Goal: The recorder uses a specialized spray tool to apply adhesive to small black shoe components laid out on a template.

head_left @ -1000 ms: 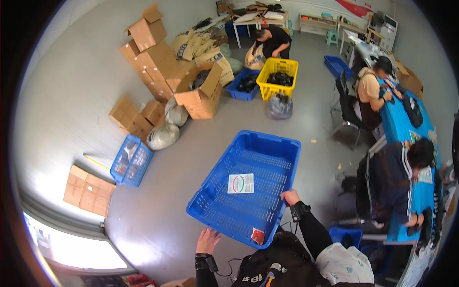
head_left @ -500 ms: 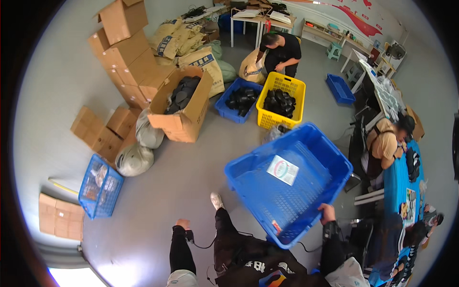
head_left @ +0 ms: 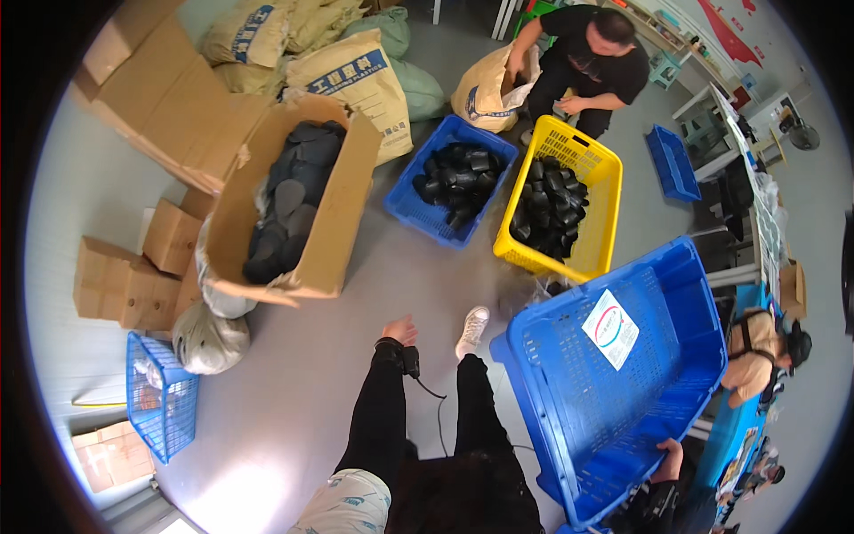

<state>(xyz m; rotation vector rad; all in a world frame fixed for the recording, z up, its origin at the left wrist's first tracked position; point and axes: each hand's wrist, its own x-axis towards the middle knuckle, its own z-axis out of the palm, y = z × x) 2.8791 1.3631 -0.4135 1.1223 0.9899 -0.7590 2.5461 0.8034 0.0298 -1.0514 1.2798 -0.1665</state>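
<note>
My right hand [head_left: 669, 460] is closed on the near rim of a large blue plastic crate [head_left: 569, 392], carried tilted at my right side. A white sheet with a coloured ring [head_left: 612, 329] lies inside on its slotted bottom. My left hand [head_left: 400, 330] is stretched forward over the floor, fingers extended and holding nothing. Ahead of it are a smaller blue crate [head_left: 411, 214] and a yellow crate [head_left: 607, 222], both with black plastic pieces in them. To its left stands an open cardboard box [head_left: 329, 258] of dark grey rounded pieces.
Beyond the yellow crate, a person in black [head_left: 623, 71] crouches with a hand in an open sack [head_left: 476, 89]. Full sacks [head_left: 360, 89] and stacked cartons [head_left: 160, 107] line the left. A blue mesh basket [head_left: 165, 400] stands at the wall. Another person [head_left: 752, 356] sits at the right-hand table.
I have stepped forward, so the cardboard box and the filled crates appear nearer. The carried crate has swung right and tilted more. My left hand has reached forward.
</note>
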